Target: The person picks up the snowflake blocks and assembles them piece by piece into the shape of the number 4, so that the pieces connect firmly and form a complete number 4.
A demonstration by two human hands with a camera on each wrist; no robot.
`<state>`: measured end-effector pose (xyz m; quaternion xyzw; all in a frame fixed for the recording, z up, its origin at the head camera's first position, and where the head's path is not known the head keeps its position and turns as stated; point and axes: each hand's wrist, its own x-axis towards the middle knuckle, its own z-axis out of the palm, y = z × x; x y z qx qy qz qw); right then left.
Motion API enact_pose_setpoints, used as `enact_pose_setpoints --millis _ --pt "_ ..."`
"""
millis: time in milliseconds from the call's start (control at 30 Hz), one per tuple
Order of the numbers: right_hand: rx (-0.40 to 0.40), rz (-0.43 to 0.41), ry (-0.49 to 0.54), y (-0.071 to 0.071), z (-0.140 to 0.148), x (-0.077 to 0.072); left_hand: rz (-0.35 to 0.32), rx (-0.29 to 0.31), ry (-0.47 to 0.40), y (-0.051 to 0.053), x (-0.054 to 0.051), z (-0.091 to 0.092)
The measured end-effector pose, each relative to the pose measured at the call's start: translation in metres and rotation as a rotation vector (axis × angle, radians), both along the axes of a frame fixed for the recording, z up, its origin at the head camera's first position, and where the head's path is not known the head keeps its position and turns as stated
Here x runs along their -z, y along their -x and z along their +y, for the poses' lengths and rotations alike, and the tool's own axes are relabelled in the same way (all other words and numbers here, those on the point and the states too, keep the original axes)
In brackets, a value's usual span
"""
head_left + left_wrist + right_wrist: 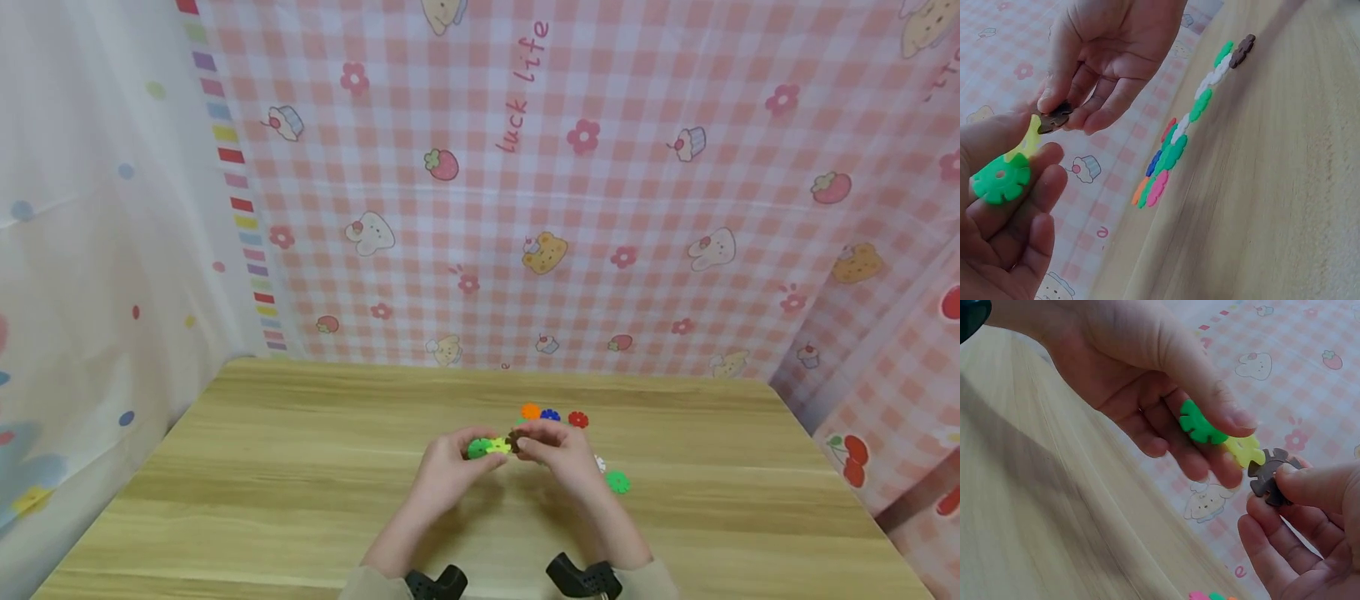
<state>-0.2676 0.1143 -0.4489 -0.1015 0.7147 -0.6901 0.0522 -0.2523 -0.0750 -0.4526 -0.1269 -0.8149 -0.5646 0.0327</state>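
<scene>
A pink checked cloth (480, 208) hangs behind the wood-grain table (300, 467), beside a dotted curtain (82, 250).

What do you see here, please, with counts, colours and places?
Table: 1, pale wood, lower head view
Checked cloth: 1+, pink and white, behind table
Dotted cloth: 1, white, left of table
Held green disc: 1, green, in left hand
Held brown disc: 1, brown, in right hand
Held yellow disc: 1, yellow, between those two
Loose green discs: 4+, green, on table
Loose white discs: 2+, white, on table
Loose brown disc: 1, brown, on table
Red disc: 1, red, on table
Blue disc: 1, blue, on table
Orange disc: 1, orange, on table
Pink disc: 1, pink, on table
Wrist devices: 2, black, at wrists
Sleeves: 2, beige, on forearms
Left hand: 1, bare, above table
Right hand: 1, bare, above table
</scene>
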Motion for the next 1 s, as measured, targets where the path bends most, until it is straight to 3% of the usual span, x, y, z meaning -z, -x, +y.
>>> enact_pose_setpoints --millis 167,500,700,867,1000 --pt "0.04 -0.061 0.087 0.001 -0.004 0.001 -0.01 -0.025 -0.036 0.0 -0.001 0.001" --pt "0.127 -0.106 0.203 0.001 -0.012 0.004 -0.018 -0.047 -0.11 -0.001 -0.004 0.004" --pt "0.142 -0.116 0.253 0.0 -0.016 0.006 0.002 -0.065 -0.109 -0.003 -0.003 0.004" --pt "0.142 -0.117 0.291 -0.001 -0.017 0.006 -0.002 -0.044 -0.141 -0.003 -0.003 0.006" --pt "0.107 -0.1 0.26 -0.001 -0.015 0.004 -0.01 -0.018 -0.136 -0.002 -0.002 0.004"
